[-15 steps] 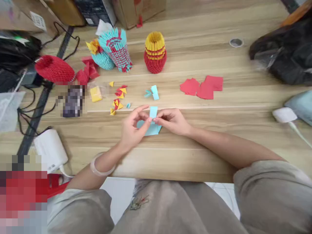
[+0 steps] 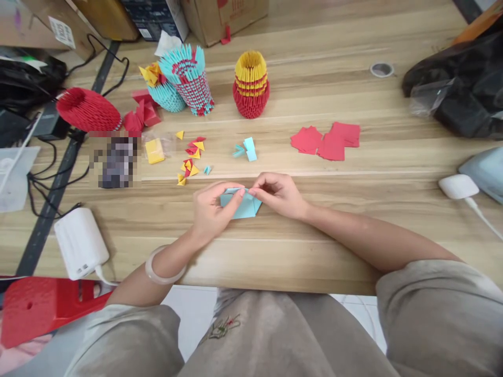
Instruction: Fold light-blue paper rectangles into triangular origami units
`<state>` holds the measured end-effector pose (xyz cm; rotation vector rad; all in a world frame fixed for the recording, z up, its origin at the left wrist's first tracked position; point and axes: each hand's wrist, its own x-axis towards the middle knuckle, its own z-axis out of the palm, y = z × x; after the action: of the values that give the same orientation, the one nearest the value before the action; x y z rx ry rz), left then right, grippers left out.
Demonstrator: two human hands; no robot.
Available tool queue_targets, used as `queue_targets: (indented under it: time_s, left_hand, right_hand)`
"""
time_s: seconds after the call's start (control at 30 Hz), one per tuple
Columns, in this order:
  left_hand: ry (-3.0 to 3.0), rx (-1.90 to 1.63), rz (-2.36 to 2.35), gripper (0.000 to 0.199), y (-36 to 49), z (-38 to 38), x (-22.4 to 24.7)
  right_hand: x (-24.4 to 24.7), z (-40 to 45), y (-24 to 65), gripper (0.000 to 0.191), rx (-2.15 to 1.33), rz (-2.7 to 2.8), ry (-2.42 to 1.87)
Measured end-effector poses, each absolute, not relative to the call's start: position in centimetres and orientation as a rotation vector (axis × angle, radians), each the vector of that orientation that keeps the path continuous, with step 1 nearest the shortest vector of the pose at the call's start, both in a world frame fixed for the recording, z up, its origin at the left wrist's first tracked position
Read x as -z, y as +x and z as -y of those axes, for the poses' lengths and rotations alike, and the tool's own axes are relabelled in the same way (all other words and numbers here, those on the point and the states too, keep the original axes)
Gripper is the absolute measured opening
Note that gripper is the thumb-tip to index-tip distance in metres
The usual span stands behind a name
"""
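Note:
A small light-blue piece of paper (image 2: 233, 190) is pinched between my two hands and seen nearly edge-on. My left hand (image 2: 210, 207) holds its left part between thumb and index finger. At its right end, my right hand (image 2: 280, 195) grips with thumb and fingertips, which hide that end. Just beneath the fingers lie light-blue sheets of paper (image 2: 244, 209) on the table. Beyond the hands are folded light-blue papers (image 2: 250, 149) and a tiny blue folded piece (image 2: 207, 169). Several red and yellow folded triangles (image 2: 195, 149) lie to the left.
Red paper squares (image 2: 332, 144) lie at right. A red-and-yellow paper vase (image 2: 251, 86), a blue-and-red one (image 2: 192, 84) and a red one (image 2: 88, 110) stand or lie farther back. A white charger box (image 2: 81, 243) sits at left, a black bag (image 2: 463, 89) at right.
The small blue paper, upright and facing me before, is now tipped down and seen nearly edge-on. My left fingers have closed in along it; my right hand has barely moved.

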<state>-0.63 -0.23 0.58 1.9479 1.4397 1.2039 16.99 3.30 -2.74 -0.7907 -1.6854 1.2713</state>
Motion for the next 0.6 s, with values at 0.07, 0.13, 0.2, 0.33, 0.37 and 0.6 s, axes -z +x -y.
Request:
queue_targets:
  time_s: [0.07,0.13,0.2,0.33,0.37,0.6]
  left_hand:
    - [1.933,-1.229,-1.462,0.009,-0.64,0.16,-0.52]
    - [1.950,-1.245,-1.481,0.007,-0.63,0.10,-0.52]
    - [2.000,-1.250,-1.485,0.004,-0.60,0.07,-0.59]
    - [2.100,-1.257,-1.464,0.005,-0.58,0.05,-0.73]
    - [2.107,-1.265,-1.460,0.006,-0.60,0.04,-0.75]
    - [2.151,-1.306,-1.464,0.007,-0.82,-0.12,-0.57]
  right_hand:
    - [2.61,-3.29,17.03,0.018,-1.217,1.695,-0.750]
    - [2.56,-3.28,17.05,0.014,-1.156,1.681,-0.704]
    - [2.58,-3.27,17.02,0.013,-1.116,1.637,-0.668]
    - [2.58,-3.25,16.96,0.013,-1.088,1.607,-0.601]
    - [2.55,-3.24,16.97,0.012,-1.074,1.615,-0.589]
    - [2.44,-3.31,17.21,0.007,-1.086,1.719,-0.421]
